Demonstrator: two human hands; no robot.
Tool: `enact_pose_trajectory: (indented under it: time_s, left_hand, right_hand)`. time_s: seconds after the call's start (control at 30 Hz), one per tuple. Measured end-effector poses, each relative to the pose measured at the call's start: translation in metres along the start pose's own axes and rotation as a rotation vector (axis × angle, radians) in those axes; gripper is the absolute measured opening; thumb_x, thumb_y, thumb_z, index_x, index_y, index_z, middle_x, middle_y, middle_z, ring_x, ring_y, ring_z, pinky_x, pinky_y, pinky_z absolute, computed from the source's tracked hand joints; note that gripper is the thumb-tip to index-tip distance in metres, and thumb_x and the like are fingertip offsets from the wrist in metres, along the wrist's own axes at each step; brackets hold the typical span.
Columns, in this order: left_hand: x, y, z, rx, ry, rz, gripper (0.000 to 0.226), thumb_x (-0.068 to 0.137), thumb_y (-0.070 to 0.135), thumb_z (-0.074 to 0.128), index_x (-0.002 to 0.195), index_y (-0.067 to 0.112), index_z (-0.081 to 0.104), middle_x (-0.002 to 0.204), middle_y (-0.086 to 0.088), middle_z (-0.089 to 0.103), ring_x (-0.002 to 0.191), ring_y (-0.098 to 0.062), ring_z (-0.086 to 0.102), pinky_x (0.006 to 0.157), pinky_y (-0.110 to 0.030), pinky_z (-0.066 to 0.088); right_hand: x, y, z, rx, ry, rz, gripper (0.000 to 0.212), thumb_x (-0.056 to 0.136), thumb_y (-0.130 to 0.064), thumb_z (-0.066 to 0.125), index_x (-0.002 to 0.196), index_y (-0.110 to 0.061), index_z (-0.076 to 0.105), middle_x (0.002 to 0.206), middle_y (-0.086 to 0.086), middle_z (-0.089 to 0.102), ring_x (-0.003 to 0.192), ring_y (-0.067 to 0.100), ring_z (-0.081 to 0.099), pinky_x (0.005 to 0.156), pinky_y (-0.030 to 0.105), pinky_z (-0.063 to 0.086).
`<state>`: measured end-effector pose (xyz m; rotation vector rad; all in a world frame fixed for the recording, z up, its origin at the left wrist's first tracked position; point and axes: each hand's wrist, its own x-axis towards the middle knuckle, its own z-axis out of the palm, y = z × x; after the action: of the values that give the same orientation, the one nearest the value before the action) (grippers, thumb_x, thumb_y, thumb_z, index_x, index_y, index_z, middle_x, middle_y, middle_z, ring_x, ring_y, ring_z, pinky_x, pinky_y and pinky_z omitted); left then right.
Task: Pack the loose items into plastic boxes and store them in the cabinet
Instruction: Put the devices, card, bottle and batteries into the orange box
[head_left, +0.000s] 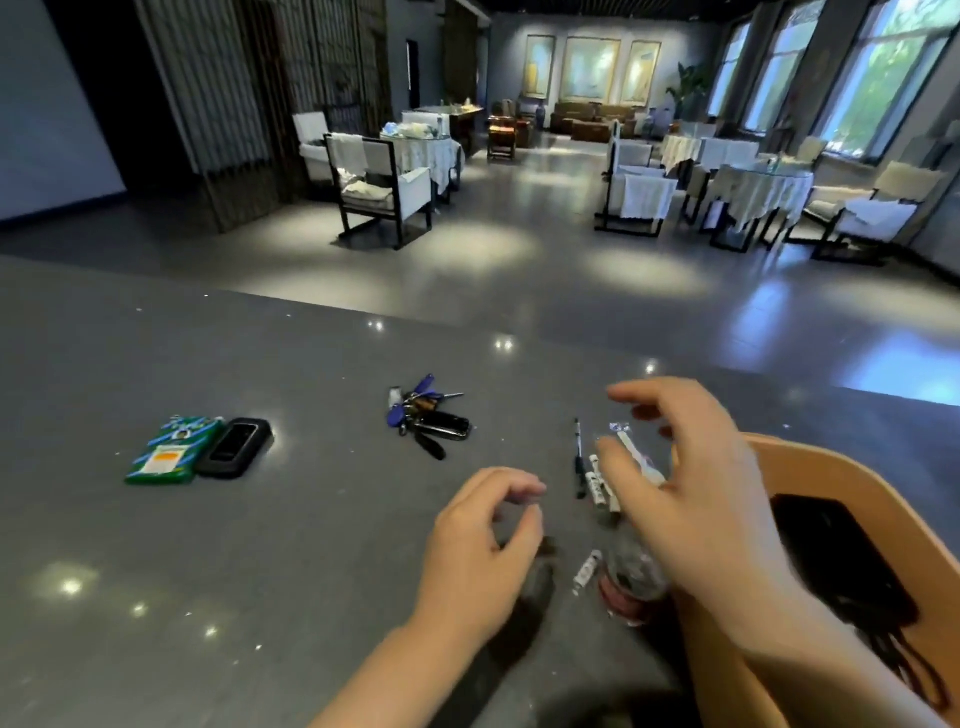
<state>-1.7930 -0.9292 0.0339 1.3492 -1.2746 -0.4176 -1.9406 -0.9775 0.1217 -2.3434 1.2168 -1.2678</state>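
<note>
Two bare hands are reaching out over a dark grey speckled countertop (260, 545), seen from a head-worn camera looking forward and down. Nearest the viewer, at the lower right, an orange-tan plastic box (883, 499) is sitting at the counter's edge, and a black item with a cord (841, 561) is already lying inside it; what that item is cannot be told. So packing is judged to be only just under way.

Beside the box, the right hand (711, 499) is hovering with its fingers spread and loosely curved, gripping nothing, above a small cluster of pens and white tubes (597, 480). Under its wrist, a blurred clear bottle with a reddish cap (631, 582) is lying on the counter, with another small white tube (587, 569) just beside it. The left hand (483, 551) is hanging over bare counter with its fingers loosely curled, holding nothing.

Farther out, near the middle of the counter, a bunch of keys with blue fobs and a black car key (428, 415) is lying untouched. Well apart to the left, a green packet (174, 449) and a black phone-like device (236, 447) are resting side by side, touching.

Most loose items are therefore still waiting to be boxed, and no cabinet is in view, so storing appears not yet begun.

Beyond the counter, a dim dining hall is stretching away, with white-covered chairs (384, 187), clothed tables, paintings on the far wall and tall windows at the right.
</note>
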Motion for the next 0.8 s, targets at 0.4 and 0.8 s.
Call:
enact_pose_trajectory:
  time_s: [0.4, 0.8]
  left_hand:
    - [0.011, -0.131, -0.202, 0.207, 0.423, -0.349, 0.032, 0.077, -0.004, 0.064, 0.086, 0.026, 0.064, 0.094, 0.008, 0.065, 0.081, -0.002, 0.060, 0.065, -0.012, 0.044]
    - [0.073, -0.249, -0.307, 0.765, 0.176, -0.621, 0.060, 0.095, 0.037, 0.047, 0.148, 0.029, 0.022, 0.159, -0.004, 0.009, 0.146, -0.022, 0.006, 0.116, -0.036, 0.011]
  right_hand:
    - [0.002, -0.071, 0.207, 0.137, -0.534, 0.055, 0.027, 0.082, -0.029, 0.065, 0.104, -0.040, 0.054, 0.098, -0.026, 0.050, 0.079, -0.006, 0.051, 0.065, 0.007, 0.038]
    - [0.029, -0.124, 0.423, -0.123, -0.862, -0.182, 0.060, 0.096, -0.041, 0.039, 0.151, -0.036, 0.018, 0.161, -0.001, 0.008, 0.147, 0.021, 0.007, 0.117, 0.036, 0.013]
